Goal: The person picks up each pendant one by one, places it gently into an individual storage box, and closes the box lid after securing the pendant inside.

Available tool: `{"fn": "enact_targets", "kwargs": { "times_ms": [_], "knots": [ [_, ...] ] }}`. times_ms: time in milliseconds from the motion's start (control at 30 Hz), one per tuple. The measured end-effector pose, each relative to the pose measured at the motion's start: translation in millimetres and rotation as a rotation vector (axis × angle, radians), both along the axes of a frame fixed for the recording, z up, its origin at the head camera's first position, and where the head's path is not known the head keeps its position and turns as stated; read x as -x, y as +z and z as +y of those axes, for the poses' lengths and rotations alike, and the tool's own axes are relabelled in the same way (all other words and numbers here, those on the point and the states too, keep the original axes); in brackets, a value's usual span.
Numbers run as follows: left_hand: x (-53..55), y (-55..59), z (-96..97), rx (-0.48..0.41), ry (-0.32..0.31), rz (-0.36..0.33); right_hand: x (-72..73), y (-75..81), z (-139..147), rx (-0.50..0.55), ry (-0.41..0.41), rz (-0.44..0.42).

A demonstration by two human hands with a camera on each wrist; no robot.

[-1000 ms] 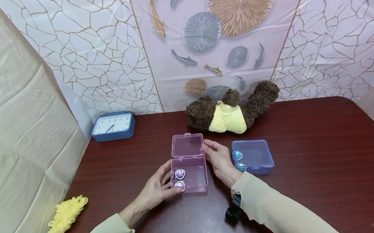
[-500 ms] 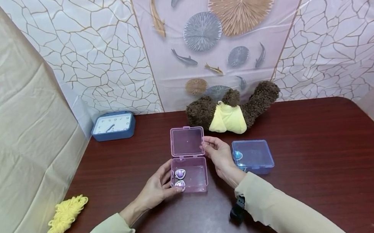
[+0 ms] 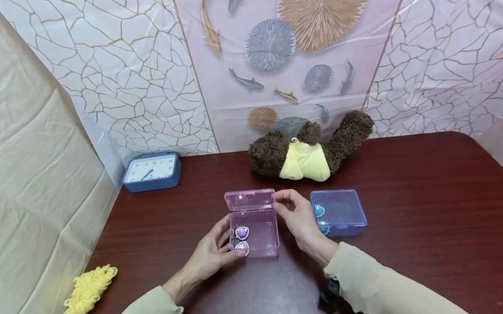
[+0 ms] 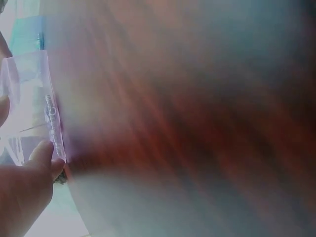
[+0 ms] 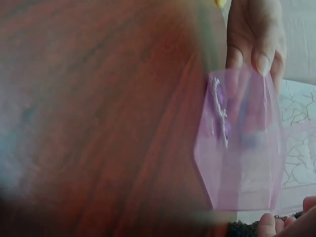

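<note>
A clear pink plastic box [image 3: 262, 236] stands on the table with its hinged lid [image 3: 250, 200] tilted up at the back. Two heart-shaped purple gems with pearly rims [image 3: 242, 232] lie in its left part. My left hand [image 3: 206, 253] grips the box at its left side, thumb at the front corner. At the lid's right edge, my right hand [image 3: 299, 219] pinches it between thumb and fingers. The right wrist view shows the pink box [image 5: 242, 163] from the side, with the left hand [image 5: 256, 34] behind it. Much of the left wrist view is blurred table.
Just right of my right hand is a closed blue box [image 3: 341, 211] with blue gems inside. Behind lies a brown fluffy toy [image 3: 270, 155] in yellow cloth. A blue clock [image 3: 151, 172] stands at the back left, and yellow yarn [image 3: 90, 292] at the left edge.
The lid first rose more upright, then tipped forward over the box, with my right hand moving along at its edge. My left hand and the box stayed nearly in place.
</note>
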State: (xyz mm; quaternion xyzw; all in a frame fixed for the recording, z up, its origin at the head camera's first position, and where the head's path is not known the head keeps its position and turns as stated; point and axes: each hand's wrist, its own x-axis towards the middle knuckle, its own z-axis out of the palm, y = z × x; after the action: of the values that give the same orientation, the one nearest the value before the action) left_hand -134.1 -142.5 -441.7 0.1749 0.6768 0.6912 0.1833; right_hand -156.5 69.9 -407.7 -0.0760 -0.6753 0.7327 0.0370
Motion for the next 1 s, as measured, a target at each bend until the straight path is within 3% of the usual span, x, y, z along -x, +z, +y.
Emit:
{"fn": "enact_targets", "kwargs": {
  "times_ms": [233, 467, 567, 833, 1000],
  "knots": [
    [2.5, 0.4, 3.9, 0.065, 0.055, -0.002, -13.0, -6.9, 4, 0.014, 0.031, -0.023],
    [6.6, 0.5, 8.6, 0.082, 0.133, 0.036, -23.0, -6.3, 7, 0.12, 0.106, -0.025],
    [8.0, 1.0, 10.8, 0.092, 0.158, 0.049, -24.3, -6.0, 8, 0.149, 0.12, -0.034],
    [9.0, 4.6, 11.3, 0.115, 0.173, 0.003, -21.6, -9.7, 9, 0.123, 0.148, -0.03],
    [11.3, 2.9, 11.2, 0.161, 0.205, 0.041, -17.3, -12.6, 10, 0.117, 0.15, -0.023]
  ]
}}
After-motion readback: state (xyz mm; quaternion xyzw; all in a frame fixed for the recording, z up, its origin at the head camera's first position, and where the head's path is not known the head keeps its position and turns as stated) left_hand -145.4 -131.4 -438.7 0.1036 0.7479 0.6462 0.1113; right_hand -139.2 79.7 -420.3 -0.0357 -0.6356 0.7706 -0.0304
